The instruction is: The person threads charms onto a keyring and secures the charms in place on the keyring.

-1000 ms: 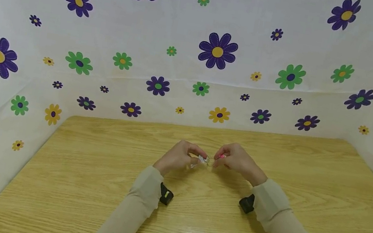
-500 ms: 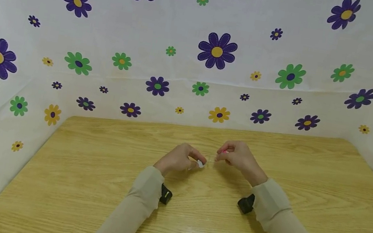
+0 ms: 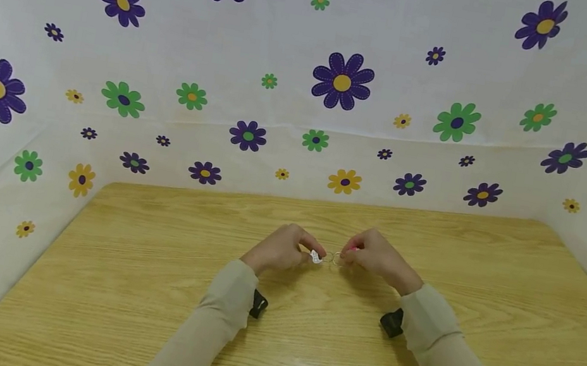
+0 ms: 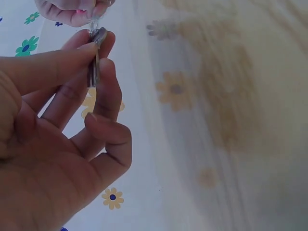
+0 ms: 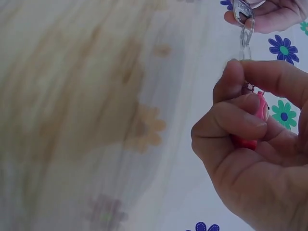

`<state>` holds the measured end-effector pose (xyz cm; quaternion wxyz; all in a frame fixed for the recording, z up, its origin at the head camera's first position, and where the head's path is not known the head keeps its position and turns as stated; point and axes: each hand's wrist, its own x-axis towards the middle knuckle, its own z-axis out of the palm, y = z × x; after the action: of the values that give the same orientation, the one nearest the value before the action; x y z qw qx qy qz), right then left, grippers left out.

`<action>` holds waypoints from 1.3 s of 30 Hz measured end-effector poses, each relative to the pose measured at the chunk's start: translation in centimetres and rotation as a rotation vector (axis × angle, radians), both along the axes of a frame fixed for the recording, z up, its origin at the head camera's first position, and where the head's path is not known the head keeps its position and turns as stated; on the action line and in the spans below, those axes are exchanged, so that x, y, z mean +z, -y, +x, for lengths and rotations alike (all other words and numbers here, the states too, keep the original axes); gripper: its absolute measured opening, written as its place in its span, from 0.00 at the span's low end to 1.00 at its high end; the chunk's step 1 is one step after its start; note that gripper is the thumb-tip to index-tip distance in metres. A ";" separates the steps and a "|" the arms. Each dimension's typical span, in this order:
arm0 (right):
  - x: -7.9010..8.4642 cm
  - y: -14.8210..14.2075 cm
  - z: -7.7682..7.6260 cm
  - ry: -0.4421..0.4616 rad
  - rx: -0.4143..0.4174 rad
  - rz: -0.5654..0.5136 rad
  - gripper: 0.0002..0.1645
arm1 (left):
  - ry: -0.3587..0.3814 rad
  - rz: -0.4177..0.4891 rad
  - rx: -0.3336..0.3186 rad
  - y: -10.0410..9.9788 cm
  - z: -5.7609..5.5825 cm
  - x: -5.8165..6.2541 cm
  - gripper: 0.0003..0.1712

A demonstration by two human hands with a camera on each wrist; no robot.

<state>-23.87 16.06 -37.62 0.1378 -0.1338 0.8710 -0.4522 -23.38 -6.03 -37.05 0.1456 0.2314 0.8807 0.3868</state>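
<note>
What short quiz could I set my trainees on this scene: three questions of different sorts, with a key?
1. Which hand pinches the metal key?
2. True or false: the pink charm lies loose on the table.
3. Fill the gap: the white backdrop is printed with ____.

Key:
1. The left hand.
2. False; the right hand holds it.
3. Flowers.

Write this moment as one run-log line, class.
left hand: pinches flat silver metal key | right hand: holds pinkish-red charm | thin silver metal rings: between hands
</note>
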 end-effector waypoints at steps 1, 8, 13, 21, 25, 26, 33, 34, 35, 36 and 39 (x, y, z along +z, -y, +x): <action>0.0 0.0 0.1 0.001 0.004 -0.007 0.07 | -0.008 -0.005 0.000 0.0 0.0 0.0 0.16; -0.2 0.0 0.1 0.072 0.011 -0.119 0.09 | -0.057 0.005 -0.005 0.1 -0.1 -0.1 0.16; -0.2 0.2 0.2 0.127 -0.043 -0.233 0.09 | -0.069 0.012 -0.046 -0.2 0.1 -0.2 0.16; -0.2 0.5 0.1 0.128 -0.064 -0.274 0.10 | -0.082 -0.030 -0.065 -0.3 0.4 0.4 0.17; -0.4 0.3 0.0 0.158 -0.030 -0.289 0.11 | -0.100 -0.054 -0.077 -0.2 0.4 0.4 0.17; -0.4 0.2 0.1 0.177 -0.012 -0.309 0.10 | -0.104 -0.060 -0.078 -0.2 0.4 0.4 0.17; -0.5 -0.7 0.1 0.335 0.093 -0.465 0.14 | -0.114 -0.114 -0.125 -0.3 0.4 0.3 0.15; -0.5 -0.7 0.1 0.341 0.103 -0.470 0.15 | -0.117 -0.121 -0.132 -0.3 0.4 0.3 0.15; -0.5 -0.8 0.0 0.341 0.115 -0.467 0.15 | -0.117 -0.123 -0.136 -0.2 0.4 0.4 0.15; -0.5 -0.7 0.0 0.334 0.127 -0.459 0.16 | -0.122 -0.124 -0.138 -0.2 0.4 0.4 0.15; -0.4 -0.6 0.0 0.303 0.154 -0.412 0.16 | -0.140 -0.123 -0.134 0.0 0.5 0.6 0.14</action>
<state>-23.89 16.68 -38.02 0.2705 -0.1558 0.7170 -0.6232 -22.93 -6.05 -36.50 0.1232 0.3069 0.8932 0.3045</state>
